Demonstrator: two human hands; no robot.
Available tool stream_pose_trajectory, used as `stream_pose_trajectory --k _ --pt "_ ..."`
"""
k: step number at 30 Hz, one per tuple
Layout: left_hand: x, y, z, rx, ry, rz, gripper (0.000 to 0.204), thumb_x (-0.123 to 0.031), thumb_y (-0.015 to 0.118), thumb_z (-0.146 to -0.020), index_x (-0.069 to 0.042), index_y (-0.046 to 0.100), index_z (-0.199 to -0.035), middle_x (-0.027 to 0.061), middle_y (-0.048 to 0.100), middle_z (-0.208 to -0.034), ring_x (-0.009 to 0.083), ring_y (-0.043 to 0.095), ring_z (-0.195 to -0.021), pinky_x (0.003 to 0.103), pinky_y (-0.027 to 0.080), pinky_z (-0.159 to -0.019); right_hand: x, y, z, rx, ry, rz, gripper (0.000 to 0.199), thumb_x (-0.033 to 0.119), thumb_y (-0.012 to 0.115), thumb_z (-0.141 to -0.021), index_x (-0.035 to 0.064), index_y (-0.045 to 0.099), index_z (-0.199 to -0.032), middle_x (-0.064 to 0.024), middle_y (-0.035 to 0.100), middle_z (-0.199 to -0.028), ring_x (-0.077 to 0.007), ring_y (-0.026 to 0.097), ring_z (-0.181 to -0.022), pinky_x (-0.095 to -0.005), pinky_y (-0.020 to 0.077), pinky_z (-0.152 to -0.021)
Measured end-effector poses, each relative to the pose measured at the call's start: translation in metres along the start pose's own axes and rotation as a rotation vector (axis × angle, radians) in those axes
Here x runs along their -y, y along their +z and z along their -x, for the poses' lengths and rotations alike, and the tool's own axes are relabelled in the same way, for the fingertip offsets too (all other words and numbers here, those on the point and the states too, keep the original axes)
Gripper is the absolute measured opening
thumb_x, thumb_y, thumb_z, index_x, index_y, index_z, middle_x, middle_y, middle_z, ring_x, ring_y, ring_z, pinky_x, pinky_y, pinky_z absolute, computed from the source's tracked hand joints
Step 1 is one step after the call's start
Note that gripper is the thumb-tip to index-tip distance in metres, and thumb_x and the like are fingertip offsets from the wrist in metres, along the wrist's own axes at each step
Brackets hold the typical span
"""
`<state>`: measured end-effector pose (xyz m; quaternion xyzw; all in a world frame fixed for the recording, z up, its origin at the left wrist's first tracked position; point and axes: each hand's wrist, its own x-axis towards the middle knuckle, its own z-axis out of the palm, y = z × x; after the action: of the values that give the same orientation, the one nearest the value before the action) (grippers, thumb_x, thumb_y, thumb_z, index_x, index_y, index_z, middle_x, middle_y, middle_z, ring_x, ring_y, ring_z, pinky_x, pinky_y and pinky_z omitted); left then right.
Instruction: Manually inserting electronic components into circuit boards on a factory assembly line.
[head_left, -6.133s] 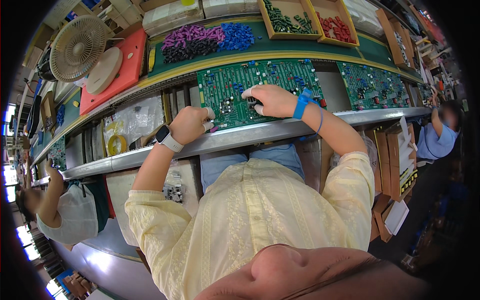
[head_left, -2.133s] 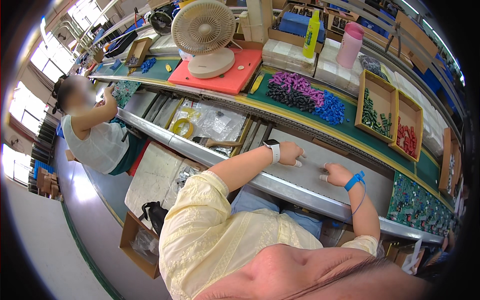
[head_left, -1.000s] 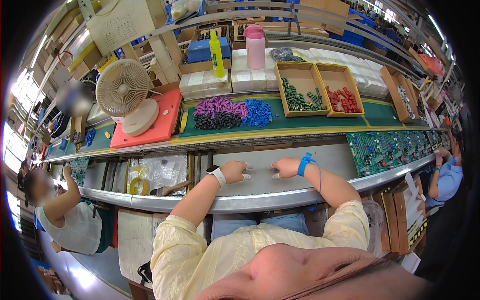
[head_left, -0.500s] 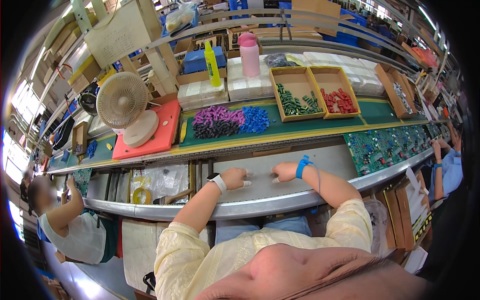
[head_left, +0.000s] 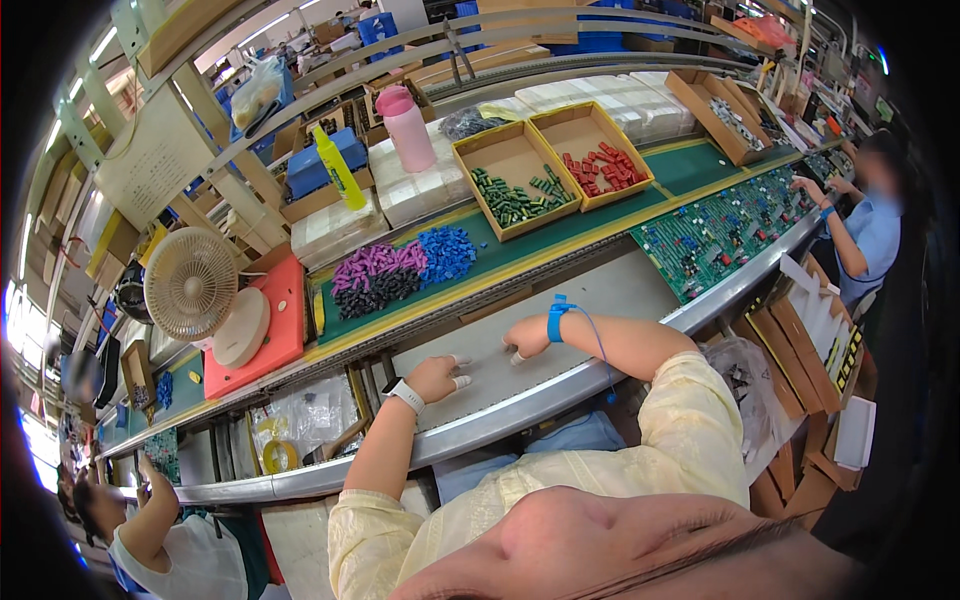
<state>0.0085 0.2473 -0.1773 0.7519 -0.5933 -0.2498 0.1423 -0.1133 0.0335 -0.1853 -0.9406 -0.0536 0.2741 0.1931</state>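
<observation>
My left hand (head_left: 437,379) hovers over or rests on the bare grey metal surface (head_left: 590,285) in front of me; I cannot tell which. White covers are on some of its fingertips, and its fingers are apart with nothing between them. A white-strapped watch (head_left: 405,396) is on that wrist. To its right, my right hand (head_left: 530,335) bends downward above the same surface, fingers slightly curled but apart, also with white fingertip covers and holding nothing visible. A blue wrist strap (head_left: 557,320) with a thin cord circles the right wrist. Populated green circuit boards (head_left: 705,235) lie further right.
Beyond the rail are piles of purple (head_left: 370,268), black (head_left: 375,293) and blue parts (head_left: 447,253). Boxes hold green (head_left: 515,200) and red parts (head_left: 603,170). A fan (head_left: 192,283) stands left. Co-workers sit at left (head_left: 180,545) and right (head_left: 870,235).
The view has tilted and turned toward the right, so the scene looks rotated. Both my hands stay over the grey surface, empty as before. The right co-worker shows more fully.
</observation>
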Motion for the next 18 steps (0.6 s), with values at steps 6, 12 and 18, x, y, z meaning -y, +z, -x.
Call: stream_pose_trajectory --k 6,12,18 --pt "-0.0009 -0.0014 0.0013 -0.001 -0.016 0.003 0.043 -0.032 0.061 -0.079 -0.008 0.056 -0.115 0.0199 0.063 -0.093 0.0322 0.061 -0.086 0.037 0.048 -0.077 0.0003 0.0012 -0.0004 -0.002 0.001 -0.006 0.048 0.036 0.06 -0.078 0.0043 0.056 -0.114 -0.0163 0.059 -0.11 -0.0328 0.054 -0.102 -0.0396 0.0422 -0.087" --pt "-0.0034 -0.0042 0.0032 -0.001 -0.033 -0.031 0.043 -0.032 0.061 -0.079 -0.007 0.056 -0.114 0.0202 0.063 -0.092 0.0321 0.061 -0.086 0.037 0.048 -0.076 0.004 -0.0028 0.0014 0.001 0.011 -0.005 0.048 0.036 0.061 -0.078 0.0047 0.056 -0.114 -0.0165 0.058 -0.111 -0.0329 0.053 -0.103 -0.04 0.0416 -0.088" --pt "-0.0051 -0.0031 0.0025 -0.021 -0.011 0.012 0.042 -0.029 0.06 -0.078 -0.006 0.056 -0.112 0.0195 0.062 -0.092 0.0338 0.06 -0.086 0.04 0.047 -0.077 0.0037 -0.004 0.0055 -0.001 0.023 -0.017 0.049 0.036 0.061 -0.078 0.0035 0.055 -0.114 -0.017 0.058 -0.11 -0.0333 0.053 -0.103 -0.0401 0.0414 -0.088"
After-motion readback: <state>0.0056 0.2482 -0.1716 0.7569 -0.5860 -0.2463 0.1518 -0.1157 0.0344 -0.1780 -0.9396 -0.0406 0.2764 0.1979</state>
